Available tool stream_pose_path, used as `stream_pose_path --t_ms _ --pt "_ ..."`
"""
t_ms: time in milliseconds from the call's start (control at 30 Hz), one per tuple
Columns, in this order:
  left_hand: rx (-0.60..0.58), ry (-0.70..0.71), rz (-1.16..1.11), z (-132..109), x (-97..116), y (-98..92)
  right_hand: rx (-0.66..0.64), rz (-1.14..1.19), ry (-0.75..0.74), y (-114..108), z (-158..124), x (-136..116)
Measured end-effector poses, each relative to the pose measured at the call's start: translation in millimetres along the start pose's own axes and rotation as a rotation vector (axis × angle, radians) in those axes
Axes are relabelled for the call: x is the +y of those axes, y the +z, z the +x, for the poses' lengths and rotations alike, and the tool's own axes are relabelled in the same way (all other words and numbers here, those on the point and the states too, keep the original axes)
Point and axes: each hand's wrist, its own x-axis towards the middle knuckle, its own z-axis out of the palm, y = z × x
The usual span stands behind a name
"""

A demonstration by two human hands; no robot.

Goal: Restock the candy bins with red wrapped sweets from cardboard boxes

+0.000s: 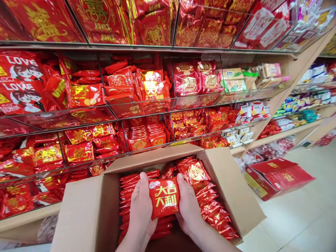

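Note:
Between my two hands is a red snack packet (165, 197) with large gold characters on its front. My left hand (140, 206) grips its left edge, thumb up along the side. On the opposite edge my right hand (189, 206) closes the same way; the fingers of both hands are partly hidden beneath. Both hands are over an open cardboard box (102, 210), its flaps spread outward. Inside, red packets (215, 206) stand packed in a row on the right, and more red packets (128, 189) line the left side. The packet may be one or a small stack; I cannot tell.
Shelves with clear dividers rise behind the box, filled with red packets (85, 94) and pale green ones (233, 78). A red carton (280, 176) sits on the tiled floor (309, 220) to the right. More stocked shelves (296, 129) continue at the far right.

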Motion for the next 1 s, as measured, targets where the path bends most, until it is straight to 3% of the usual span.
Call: stream_pose_path --t_ms 100,200,267,367,433,500,600,700,800,1000 --pt "0.042 0.073 -0.005 0.2 1.4 -2.9 -0.155 -0.070 -0.001 -2.7 -0.1 -4.9" --pt "0.073 0.190 0.071 3.8 4.3 -10.9 -0.397 -0.160 -0.118 -7.6 1.0 -14.4" --pt "0.059 0.310 0.219 10.1 12.1 -21.2 -0.490 -0.258 -0.186 -9.9 5.5 -24.7" --pt "0.057 0.665 0.621 26.9 39.6 -42.8 -0.439 -0.485 -0.362 -6.1 25.5 -48.1" --pt "0.139 0.981 0.963 42.5 64.9 -56.6 -0.366 -0.599 -0.519 4.0 50.7 -66.9" --pt "0.188 1.186 1.249 59.9 87.4 -66.1 -0.322 -0.681 -0.614 20.3 83.6 -84.3" --pt "0.171 1.197 1.513 82.8 103.1 -71.7 -0.182 -0.815 -0.631 51.3 137.8 -102.5" --pt "0.146 1.099 1.647 95.3 100.1 -73.6 -0.027 -0.947 -0.601 78.5 186.5 -109.1" --pt "0.168 1.109 1.650 97.6 93.4 -76.0 0.091 -1.034 -0.585 94.6 227.3 -108.3" --pt "0.177 1.154 1.664 96.1 89.8 -78.1 0.133 -1.295 -0.584 110.0 286.0 -105.8"
